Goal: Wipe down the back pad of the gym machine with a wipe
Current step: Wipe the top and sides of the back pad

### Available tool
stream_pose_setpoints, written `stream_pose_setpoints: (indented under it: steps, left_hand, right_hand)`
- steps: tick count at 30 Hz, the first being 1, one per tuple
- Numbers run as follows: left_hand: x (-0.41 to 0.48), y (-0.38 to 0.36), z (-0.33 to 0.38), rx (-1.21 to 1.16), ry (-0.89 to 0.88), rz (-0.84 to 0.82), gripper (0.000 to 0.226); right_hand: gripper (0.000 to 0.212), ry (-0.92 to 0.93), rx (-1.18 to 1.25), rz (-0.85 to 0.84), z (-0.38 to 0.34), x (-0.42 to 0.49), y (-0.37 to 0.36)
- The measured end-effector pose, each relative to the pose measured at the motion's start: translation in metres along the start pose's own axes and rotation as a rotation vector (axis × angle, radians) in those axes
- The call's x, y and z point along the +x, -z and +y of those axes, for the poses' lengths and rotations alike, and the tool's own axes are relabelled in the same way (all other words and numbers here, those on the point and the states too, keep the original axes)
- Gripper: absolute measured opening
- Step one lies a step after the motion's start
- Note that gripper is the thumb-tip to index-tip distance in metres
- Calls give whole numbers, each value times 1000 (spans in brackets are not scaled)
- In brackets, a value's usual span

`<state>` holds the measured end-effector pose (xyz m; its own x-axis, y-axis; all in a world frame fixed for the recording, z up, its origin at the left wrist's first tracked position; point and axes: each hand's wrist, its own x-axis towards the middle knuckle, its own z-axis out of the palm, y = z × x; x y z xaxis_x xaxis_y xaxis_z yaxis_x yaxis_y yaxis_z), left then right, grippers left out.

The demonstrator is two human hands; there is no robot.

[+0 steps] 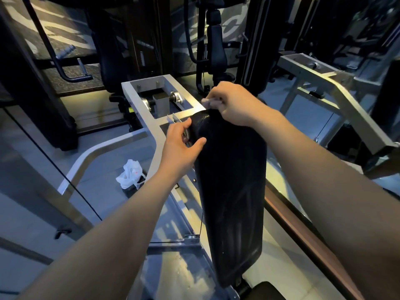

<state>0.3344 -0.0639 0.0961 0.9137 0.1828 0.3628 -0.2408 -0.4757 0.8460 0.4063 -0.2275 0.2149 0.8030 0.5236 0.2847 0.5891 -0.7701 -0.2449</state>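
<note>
Running away from the camera, the long axis of the pad [233, 180] was directed from its lower end, nearest the viewer, up to its narrower top end beside the grey frame [138, 83]. Its broad black face was turned up toward the camera.

The wipe [211, 102], a small pale wad, was pinched in the curled fingers of the right hand [233, 105], which was set at the pad's top edge. From this placement it was judged that the top was being wiped, or that strokes were to be drawn from there down the long axis. Whether the wipe was touching the pad could not be told, since the contact was hidden by the hand.

The left hand [180, 146] was placed on the pad's upper left edge, with the thumb laid on the face and the fingers curled behind the rim, half closed round it. This hold was judged to steady the pad against the push of the wipe.

A crumpled white bag [129, 175] was seen on the floor [104, 169], left of the pad and well apart from it.
</note>
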Motion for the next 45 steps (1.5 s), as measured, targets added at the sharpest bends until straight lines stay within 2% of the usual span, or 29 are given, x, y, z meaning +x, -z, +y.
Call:
stream_pose_setpoints:
  steps: [2,5,11,16,21,23,27,29,33,36,40,43,45]
  left_hand:
    - [0,1,-1,-2,0,-1,62]
    - [0,1,-2,-3,-4,-4,62]
    - [2,1,-5,-11,-10,-17,62]
    - [1,3,-6,-34,0,-16,63]
    - [0,-1,-7,-78,28,-2,60]
    - [0,-1,-6,-72,31,-5,61]
    - [0,3,-6,-55,21,-27,64]
    - [0,4,-4,-58,31,-32,64]
    - [4,10,0,-47,57,-74,63]
    - [10,26,2,-79,121,-212,61]
    - [18,47,17,-204,170,-114,39]
    - [28,51,32,-229,105,-106,31]
    - [35,51,38,-213,59,-132,34]
  right_hand:
    - [37,-51,40,13,18,-3,9]
    - [24,-128,-124,9,35,0,11]
    - [35,-50,-132,-199,33,2,15]
    - [24,-159,-132,-97,33,9,8]
    - [23,135,-62,-42,-17,2,-19]
    - [23,174,-64,-68,-10,3,-14]
    - [19,-93,-222,-30,30,9,6]
    - [17,-161,-229,-6,25,6,1]
    - [20,-30,-59,-34,-6,6,-13]
    - [31,-89,90,-16,-7,3,-3]
    - [18,-79,215,103,-12,-4,-2]
    - [20,-23,283,53,-18,-8,-6]
    - [22,-63,387,42,-19,-14,-5]
